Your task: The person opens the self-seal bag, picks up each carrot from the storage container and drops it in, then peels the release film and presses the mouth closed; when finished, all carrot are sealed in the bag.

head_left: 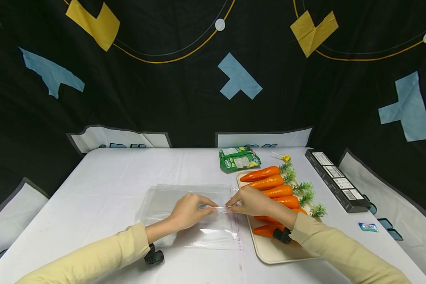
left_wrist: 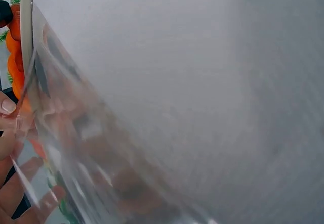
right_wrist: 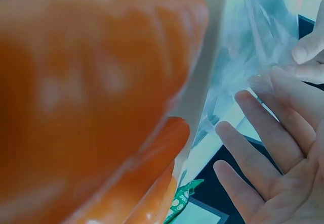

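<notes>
A clear plastic bag [head_left: 206, 234] lies on the white table in front of me, its film partly lifted. My left hand [head_left: 189, 211] pinches the bag's edge between thumb and forefinger. Close beside it, my right hand [head_left: 251, 200] pinches the same edge from the other side. In the right wrist view, the other fingers [right_wrist: 255, 155] of the right hand are spread apart. Raised film [left_wrist: 86, 148] slants across the left wrist view. Several orange carrots [head_left: 262, 173] with green tops rest on a beige tray [head_left: 269, 257] under my right forearm, which hides part of them.
Behind the tray sits a green packet [head_left: 239, 158], with a yellow lollipop [head_left: 286, 158] to its right. A long black box [head_left: 337, 180] lies along the table's right side. Near it is a small blue-green packet [head_left: 368, 227]. A black cloth hangs behind the table.
</notes>
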`<state>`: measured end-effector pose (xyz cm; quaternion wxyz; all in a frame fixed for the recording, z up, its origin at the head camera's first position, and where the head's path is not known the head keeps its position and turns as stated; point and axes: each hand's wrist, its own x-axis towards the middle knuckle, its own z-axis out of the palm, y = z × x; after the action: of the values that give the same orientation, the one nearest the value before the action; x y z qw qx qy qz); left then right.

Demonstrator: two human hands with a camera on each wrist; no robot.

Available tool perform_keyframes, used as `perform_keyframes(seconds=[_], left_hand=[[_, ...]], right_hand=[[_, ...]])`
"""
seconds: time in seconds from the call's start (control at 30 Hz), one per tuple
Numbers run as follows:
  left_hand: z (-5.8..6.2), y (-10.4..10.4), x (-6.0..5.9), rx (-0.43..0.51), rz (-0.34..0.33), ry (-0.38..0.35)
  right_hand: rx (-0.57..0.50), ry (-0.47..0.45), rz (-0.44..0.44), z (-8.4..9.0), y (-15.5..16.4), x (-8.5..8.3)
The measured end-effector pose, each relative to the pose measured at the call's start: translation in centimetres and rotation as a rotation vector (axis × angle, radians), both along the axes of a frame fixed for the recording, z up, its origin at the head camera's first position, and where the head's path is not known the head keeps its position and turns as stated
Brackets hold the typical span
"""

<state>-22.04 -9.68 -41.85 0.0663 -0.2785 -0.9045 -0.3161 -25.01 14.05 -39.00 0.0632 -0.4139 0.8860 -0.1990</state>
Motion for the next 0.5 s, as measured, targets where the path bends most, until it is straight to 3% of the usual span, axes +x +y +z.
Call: perform_keyframes(seconds=[0.33,0.5], left_hand=[[0.6,-0.2,0.1,0.110,0.041,-0.058],[0.6,-0.3,0.2,0.124,0.045,-0.080]], right_hand=[[0.010,0.018,-0.037,0.1,0.1,0.2],[-0.047,-0.031,-0.093,1.1,0.2,0.2]])
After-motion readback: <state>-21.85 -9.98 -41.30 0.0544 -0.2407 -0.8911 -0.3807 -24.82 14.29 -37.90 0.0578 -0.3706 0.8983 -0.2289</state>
